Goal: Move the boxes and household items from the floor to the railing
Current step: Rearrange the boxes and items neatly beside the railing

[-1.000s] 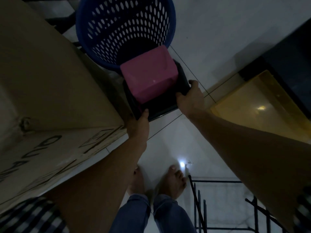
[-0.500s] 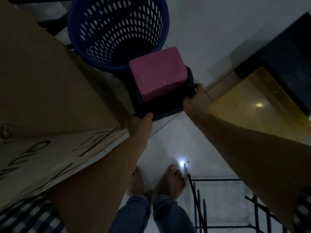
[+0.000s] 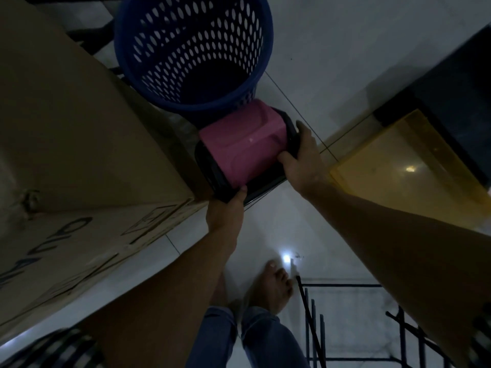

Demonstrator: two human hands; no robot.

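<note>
The black shallow plastic tray carries one pink rounded plastic container, which lies tilted inside it. The left hand clamps the tray's near corner, thumb on top. The right hand clamps the right edge, thumb against the pink container. The tray is held above the tiled floor, between the large brown cardboard box and the yellow translucent panel, just beside the blue perforated plastic basket. The basket's interior is dark; its contents cannot be determined.
</note>
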